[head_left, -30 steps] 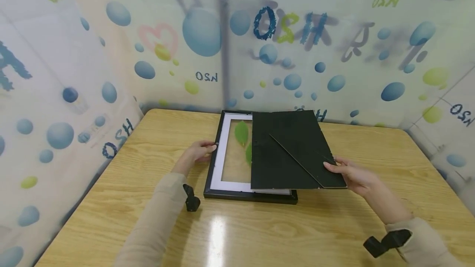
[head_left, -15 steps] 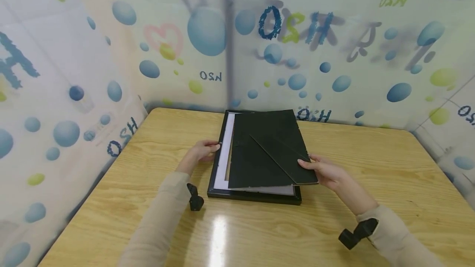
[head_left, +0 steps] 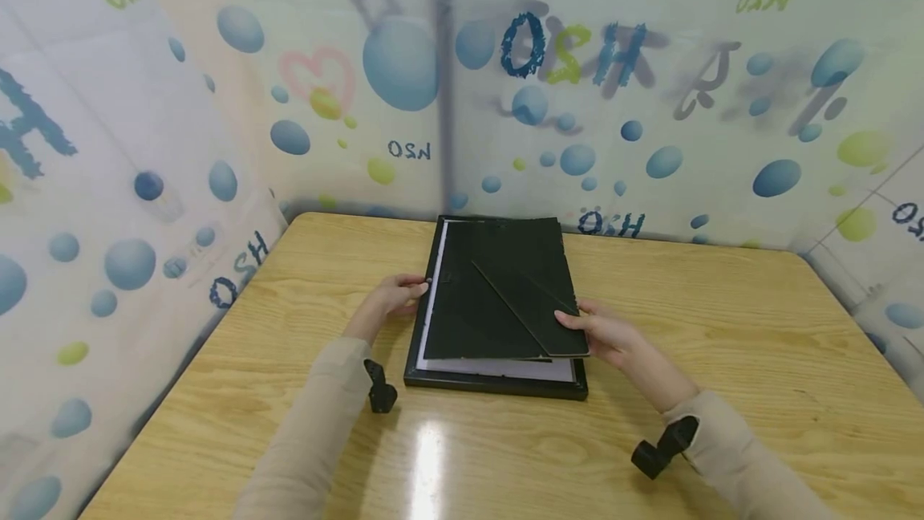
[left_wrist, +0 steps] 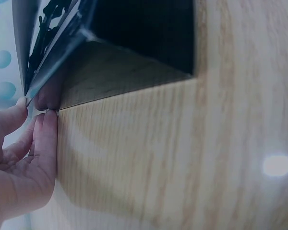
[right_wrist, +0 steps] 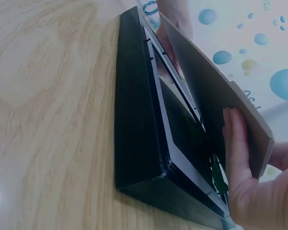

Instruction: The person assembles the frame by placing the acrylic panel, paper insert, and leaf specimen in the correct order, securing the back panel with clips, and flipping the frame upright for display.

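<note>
A black picture frame (head_left: 498,386) lies face down on the wooden table, with a white mat (head_left: 505,368) showing inside its near side. Over it is a black backing board (head_left: 498,295), its near edge raised off the frame and a diagonal line across its back. My right hand (head_left: 606,331) pinches the board's near right corner, thumb on top, fingers beneath. At the frame's left side, my left hand (head_left: 393,295) grips the edge, thumb on the rim and fingers along the outer side. In the right wrist view, a bit of green leaf (right_wrist: 218,178) shows under the tilted board (right_wrist: 216,81).
The pale wooden table (head_left: 722,359) extends around the frame on all sides. A patterned backdrop (head_left: 650,103) with blue and green bubbles rises behind the table and along its left and right sides.
My right hand has carried the backing board leftward and lower, so it now covers the leaves and most of the mat. My left hand stays at the frame's left edge.
</note>
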`<state>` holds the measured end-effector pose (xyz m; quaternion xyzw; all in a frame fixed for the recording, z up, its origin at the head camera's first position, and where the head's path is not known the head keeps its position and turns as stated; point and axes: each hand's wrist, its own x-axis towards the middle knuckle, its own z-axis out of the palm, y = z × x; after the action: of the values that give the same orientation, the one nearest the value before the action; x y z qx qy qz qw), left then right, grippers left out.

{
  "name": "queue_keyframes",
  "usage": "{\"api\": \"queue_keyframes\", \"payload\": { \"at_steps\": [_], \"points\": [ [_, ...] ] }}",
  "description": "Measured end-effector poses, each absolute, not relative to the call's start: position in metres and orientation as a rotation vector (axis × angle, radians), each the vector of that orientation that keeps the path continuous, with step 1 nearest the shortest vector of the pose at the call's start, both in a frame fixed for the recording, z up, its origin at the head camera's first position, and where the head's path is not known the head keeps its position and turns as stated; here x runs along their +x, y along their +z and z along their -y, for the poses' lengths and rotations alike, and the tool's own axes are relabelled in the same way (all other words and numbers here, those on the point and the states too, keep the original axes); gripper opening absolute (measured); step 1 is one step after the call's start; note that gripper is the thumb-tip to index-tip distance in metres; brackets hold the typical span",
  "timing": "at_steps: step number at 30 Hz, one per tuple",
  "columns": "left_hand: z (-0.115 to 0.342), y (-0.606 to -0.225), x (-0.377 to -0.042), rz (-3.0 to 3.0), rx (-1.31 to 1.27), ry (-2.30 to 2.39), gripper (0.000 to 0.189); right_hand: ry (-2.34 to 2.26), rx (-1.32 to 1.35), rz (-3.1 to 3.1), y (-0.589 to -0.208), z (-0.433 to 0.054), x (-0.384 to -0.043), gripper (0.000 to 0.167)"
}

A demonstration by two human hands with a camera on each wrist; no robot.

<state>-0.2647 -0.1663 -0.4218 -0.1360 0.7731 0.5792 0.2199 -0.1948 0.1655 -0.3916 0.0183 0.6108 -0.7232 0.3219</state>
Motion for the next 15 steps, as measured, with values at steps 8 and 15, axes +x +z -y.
{"api": "queue_keyframes", "payload": {
  "at_steps": [8,15],
  "points": [
    [0.166,-0.420,-0.265,-2.130,-0.351,1.583,0.045,-1.823,0.070,-1.696,-0.398,-0.156,-0.194,0.067],
    [0.166,-0.420,-0.265,-2.112,-0.346,1.582,0.046,-1.612,0.106,-1.973,-0.399,-0.152,-0.195,0.057]
  ]
}}
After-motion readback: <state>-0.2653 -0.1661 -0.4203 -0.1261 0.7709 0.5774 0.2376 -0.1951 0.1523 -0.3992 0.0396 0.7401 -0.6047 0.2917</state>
